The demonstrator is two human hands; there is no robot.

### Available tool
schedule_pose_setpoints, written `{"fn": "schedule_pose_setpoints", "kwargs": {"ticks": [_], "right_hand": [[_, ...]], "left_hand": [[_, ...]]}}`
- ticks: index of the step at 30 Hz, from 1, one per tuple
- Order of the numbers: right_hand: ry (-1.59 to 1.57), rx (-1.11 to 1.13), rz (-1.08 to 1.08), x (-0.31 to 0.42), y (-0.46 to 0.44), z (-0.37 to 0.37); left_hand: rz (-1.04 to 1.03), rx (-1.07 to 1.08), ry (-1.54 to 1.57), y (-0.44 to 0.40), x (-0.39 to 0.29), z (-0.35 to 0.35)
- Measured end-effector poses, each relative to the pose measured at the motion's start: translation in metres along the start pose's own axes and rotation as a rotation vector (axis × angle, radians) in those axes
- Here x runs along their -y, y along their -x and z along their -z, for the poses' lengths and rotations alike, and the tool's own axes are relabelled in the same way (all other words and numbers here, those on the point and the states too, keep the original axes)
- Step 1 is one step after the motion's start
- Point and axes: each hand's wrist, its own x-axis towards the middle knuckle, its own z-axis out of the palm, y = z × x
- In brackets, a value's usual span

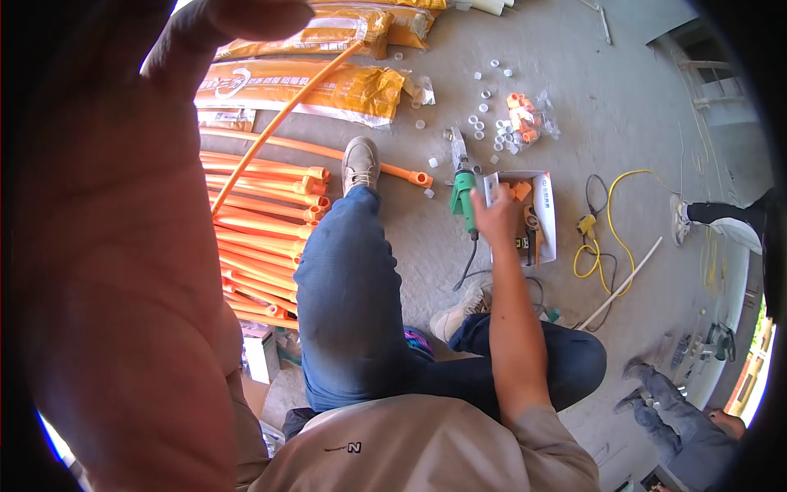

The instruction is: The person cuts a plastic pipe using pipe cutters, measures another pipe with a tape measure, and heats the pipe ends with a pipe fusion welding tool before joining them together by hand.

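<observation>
My left hand (pixel 131 238) is raised very close to the camera and fills the left side of the view, its fingers partly cut off and dark at the top. My right hand (pixel 495 215) reaches forward beside the green handle of a power tool (pixel 463 197) on the floor, at the left edge of a white box (pixel 545 217). Its fingers look spread; whether they touch the handle is unclear. Inside the box are orange fittings (pixel 520 191) and a black and orange tool (pixel 531 220).
Orange pipes (pixel 262 221) lie at the left, below yellow-wrapped bundles (pixel 303 88). White fittings (pixel 479 125) and a bag of orange fittings (pixel 525 116) are scattered ahead. A yellow cable (pixel 623 176) and white pipe (pixel 623 283) lie right. Two other people (pixel 689 426) (pixel 725 215) are at the right.
</observation>
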Motion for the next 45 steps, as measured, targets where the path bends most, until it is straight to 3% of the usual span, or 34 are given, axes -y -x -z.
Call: {"fn": "schedule_pose_setpoints", "kwargs": {"ticks": [3, 4, 5, 6, 7, 8, 11, 16, 45], "right_hand": [[-0.975, 0.037, 0.274, 0.099, -0.004, 0.121], [-1.094, -0.017, 0.476, 0.133, 0.009, 0.171], [-1.346, 0.086, 0.76, 0.151, 0.008, 0.21], [-1.301, 0.056, 0.769, 0.172, 0.026, 0.251], [-1.357, 0.255, 1.145, 0.187, 0.027, 0.282], [-1.585, 0.243, 0.935, 0.176, 0.027, 0.312], [-1.173, 0.078, 1.224, 0.178, 0.05, 0.333], [-0.836, -0.134, 1.334, 0.176, 0.069, 0.327], [-0.567, -0.268, 1.419, 0.184, 0.093, 0.344]], "left_hand": [[-0.102, -0.089, 0.138, -0.001, -0.003, 0.002], [-0.138, -0.126, 0.191, -0.003, -0.004, 0.004], [-0.174, -0.154, 0.234, -0.006, -0.006, 0.007], [-0.206, -0.174, 0.276, -0.009, -0.007, 0.009], [-0.245, -0.195, 0.309, -0.011, -0.011, 0.011], [-0.276, -0.196, 0.332, -0.014, -0.014, 0.013], [-0.36, -0.192, 0.364, -0.02, -0.023, 0.013], [-0.431, -0.175, 0.397, -0.022, -0.03, 0.019], [-0.749, 0.135, 0.661, -0.05, -0.039, 0.077]]}}
